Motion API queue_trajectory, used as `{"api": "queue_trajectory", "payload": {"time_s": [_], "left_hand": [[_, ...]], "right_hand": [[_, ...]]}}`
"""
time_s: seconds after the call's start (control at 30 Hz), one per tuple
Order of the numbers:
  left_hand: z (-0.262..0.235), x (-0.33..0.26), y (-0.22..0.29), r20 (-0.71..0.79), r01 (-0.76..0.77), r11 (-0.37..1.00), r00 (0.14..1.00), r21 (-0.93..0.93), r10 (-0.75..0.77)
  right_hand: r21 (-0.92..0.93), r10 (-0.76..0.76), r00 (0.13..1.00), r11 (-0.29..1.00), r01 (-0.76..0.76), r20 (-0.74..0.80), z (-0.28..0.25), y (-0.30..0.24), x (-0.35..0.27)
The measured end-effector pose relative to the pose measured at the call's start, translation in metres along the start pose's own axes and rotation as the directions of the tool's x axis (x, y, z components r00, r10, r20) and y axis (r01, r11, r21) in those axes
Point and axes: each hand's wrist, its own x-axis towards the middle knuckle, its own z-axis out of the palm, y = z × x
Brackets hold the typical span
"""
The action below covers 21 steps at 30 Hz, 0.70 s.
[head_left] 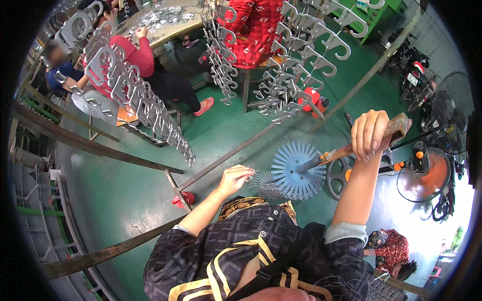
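My right hand is curled over a rusty metal bar near its end, with the forearm reaching up from below. From that bar a rod runs left to a blue slotted disc with many narrow fins round its edge. Left of the disc, my left hand has its fingertips pinched together. Something small and metallic shows at the fingertips, too small to name. Just under it hangs a dense cluster of small grey metal pieces, partly behind the disc.
Chains of silver hook-shaped metal parts hang at upper left, with more hooks at upper right. Rusty rails cross the left side. A fan stands right. People sit by a table of metal parts; another person is lower right.
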Motion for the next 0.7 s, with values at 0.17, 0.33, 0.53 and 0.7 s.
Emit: {"api": "queue_trajectory", "payload": {"time_s": [0.17,0.33,0.53,0.7], "left_hand": [[0.029,0.000,-0.018,0.137,-0.037,0.999,0.990,-0.028,0.041],[0.045,0.002,-0.023,0.215,-0.063,0.997,0.974,-0.041,0.071],[0.052,0.001,-0.030,0.259,-0.060,0.996,0.963,-0.072,0.077],[0.058,-0.001,-0.035,0.281,-0.060,0.992,0.956,-0.108,0.088]], "right_hand": [[0.035,-0.015,1.000,0.999,0.016,-0.027,-0.001,0.002,-0.004],[0.031,-0.025,0.999,0.999,0.026,-0.022,-0.001,0.004,-0.003],[0.039,-0.027,0.999,0.999,0.028,-0.024,-0.003,0.006,-0.002],[0.038,0.016,0.998,0.999,-0.019,0.063,-0.006,0.005,0.004]]}}
